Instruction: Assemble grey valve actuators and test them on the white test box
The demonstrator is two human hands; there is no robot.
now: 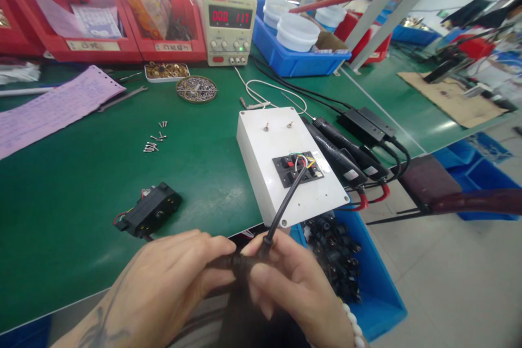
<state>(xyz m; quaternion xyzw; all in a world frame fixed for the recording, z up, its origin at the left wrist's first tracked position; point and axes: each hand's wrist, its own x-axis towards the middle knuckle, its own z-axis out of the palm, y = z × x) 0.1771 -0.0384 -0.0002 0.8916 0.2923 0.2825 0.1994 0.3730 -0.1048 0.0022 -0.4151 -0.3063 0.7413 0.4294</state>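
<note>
My left hand [171,277] and my right hand [293,288] meet at the near table edge, both closed on a small black part [238,263]. A black cable [285,206] rises from that part to a black terminal block [297,168] on a white box [285,163], where its coloured wires are clipped in. Left of my hands, a black module with red wires [150,209] lies on the green mat [81,185]. Loose screws [155,138] are scattered farther back.
A power supply [226,11] reads 117 at the back. Red bins [98,11], a blue tray with white tubs [293,38], dishes of small parts [196,88], pink paper [49,109], electric screwdrivers [346,152] and a blue bin of black parts [379,304] surround the spot.
</note>
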